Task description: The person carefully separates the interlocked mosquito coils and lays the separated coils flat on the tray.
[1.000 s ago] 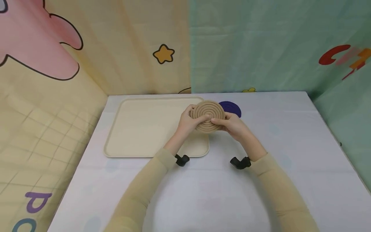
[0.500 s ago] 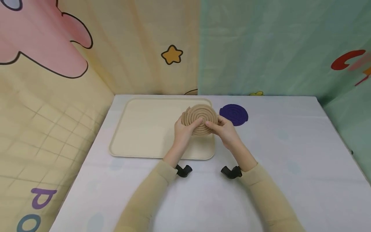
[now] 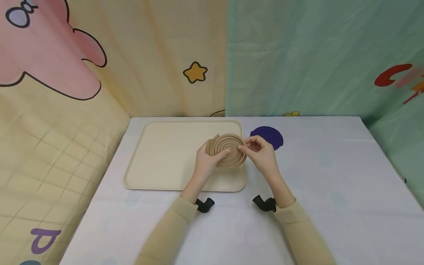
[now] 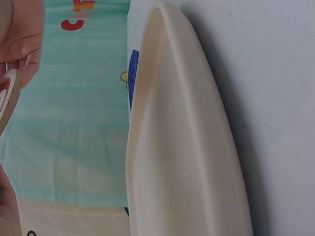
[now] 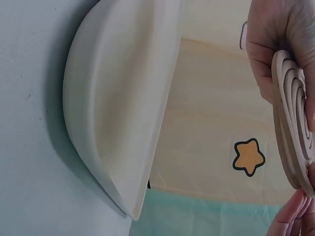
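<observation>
Left hand [image 3: 206,159] grips tan spiral mat [image 3: 226,150] edge; right hand [image 3: 261,154] pinches opposite edge, above tray [image 3: 159,162].

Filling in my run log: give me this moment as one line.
left hand: holds tan spiral mat | right hand: pinches its right edge | mat: held above cream tray | purple spiral mat: flat on table, right of tray
</observation>
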`<state>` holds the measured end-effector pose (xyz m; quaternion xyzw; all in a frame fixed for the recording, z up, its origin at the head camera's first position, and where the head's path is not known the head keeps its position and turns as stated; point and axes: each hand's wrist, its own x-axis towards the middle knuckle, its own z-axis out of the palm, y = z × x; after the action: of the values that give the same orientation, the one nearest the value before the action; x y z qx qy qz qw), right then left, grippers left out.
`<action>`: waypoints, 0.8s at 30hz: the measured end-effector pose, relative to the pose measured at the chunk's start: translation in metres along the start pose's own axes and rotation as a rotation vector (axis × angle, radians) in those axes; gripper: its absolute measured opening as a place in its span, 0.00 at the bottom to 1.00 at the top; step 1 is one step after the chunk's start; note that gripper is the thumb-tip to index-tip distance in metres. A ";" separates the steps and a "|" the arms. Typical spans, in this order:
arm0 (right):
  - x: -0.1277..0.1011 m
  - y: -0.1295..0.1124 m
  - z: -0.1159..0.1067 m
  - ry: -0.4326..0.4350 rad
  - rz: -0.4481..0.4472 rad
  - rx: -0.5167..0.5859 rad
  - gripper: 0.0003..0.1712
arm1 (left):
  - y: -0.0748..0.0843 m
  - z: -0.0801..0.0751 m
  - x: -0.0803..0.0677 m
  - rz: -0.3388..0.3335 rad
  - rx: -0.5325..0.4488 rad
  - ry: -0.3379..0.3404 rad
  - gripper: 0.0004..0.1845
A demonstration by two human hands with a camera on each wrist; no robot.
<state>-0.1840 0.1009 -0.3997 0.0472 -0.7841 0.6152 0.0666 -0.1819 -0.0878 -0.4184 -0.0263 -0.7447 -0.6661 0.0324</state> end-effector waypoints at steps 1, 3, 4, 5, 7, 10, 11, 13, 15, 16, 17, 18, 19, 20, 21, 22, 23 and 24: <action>-0.001 0.000 0.000 -0.004 0.005 -0.013 0.17 | -0.001 0.000 0.000 0.002 -0.005 0.001 0.34; -0.001 -0.001 -0.001 -0.019 0.023 -0.031 0.17 | -0.002 -0.001 -0.001 0.000 -0.019 0.003 0.34; -0.001 -0.001 -0.002 -0.027 0.030 -0.037 0.17 | -0.002 -0.001 0.000 -0.003 -0.027 0.004 0.34; -0.001 -0.001 -0.003 -0.037 0.038 -0.042 0.18 | -0.002 -0.001 -0.001 -0.009 -0.033 0.008 0.34; -0.001 -0.001 -0.005 -0.055 0.053 -0.044 0.18 | -0.002 -0.001 -0.001 -0.015 -0.047 0.010 0.35; 0.000 0.000 -0.008 -0.079 0.061 -0.024 0.18 | -0.001 0.000 -0.001 -0.017 -0.047 0.008 0.34; 0.000 0.000 -0.008 -0.090 0.064 -0.015 0.17 | -0.001 0.000 -0.001 -0.017 -0.044 0.007 0.34; -0.001 0.000 -0.008 -0.111 0.069 0.006 0.17 | 0.001 0.000 -0.002 -0.013 -0.036 0.004 0.34; -0.001 0.000 -0.007 -0.138 0.076 0.033 0.16 | 0.002 0.000 -0.002 -0.012 -0.033 0.014 0.34; -0.001 0.000 -0.006 -0.152 0.080 0.054 0.16 | 0.003 0.001 -0.002 -0.008 -0.037 0.026 0.34; -0.002 0.000 -0.004 -0.165 0.083 0.076 0.15 | 0.003 0.001 -0.002 -0.007 -0.041 0.045 0.34; -0.002 0.001 -0.003 -0.174 0.088 0.103 0.14 | 0.003 0.002 -0.001 -0.003 -0.049 0.067 0.34; -0.002 0.001 -0.001 -0.181 0.091 0.133 0.14 | 0.004 0.004 -0.001 0.002 -0.066 0.088 0.34; -0.002 0.002 0.001 -0.182 0.098 0.163 0.14 | 0.004 0.005 -0.001 0.005 -0.085 0.110 0.34; -0.003 0.002 0.003 -0.181 0.101 0.192 0.13 | 0.003 0.007 -0.001 0.010 -0.105 0.133 0.34; -0.003 0.003 0.005 -0.176 0.105 0.217 0.13 | 0.003 0.008 -0.001 0.013 -0.122 0.155 0.34; -0.003 0.004 0.007 -0.171 0.112 0.235 0.12 | 0.002 0.010 -0.001 0.012 -0.144 0.175 0.35; -0.004 0.005 0.009 -0.166 0.118 0.247 0.11 | 0.001 0.011 -0.002 0.012 -0.169 0.190 0.35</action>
<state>-0.1817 0.0933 -0.4077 0.0595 -0.7066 0.7039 -0.0411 -0.1804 -0.0762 -0.4185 0.0296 -0.6794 -0.7258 0.1044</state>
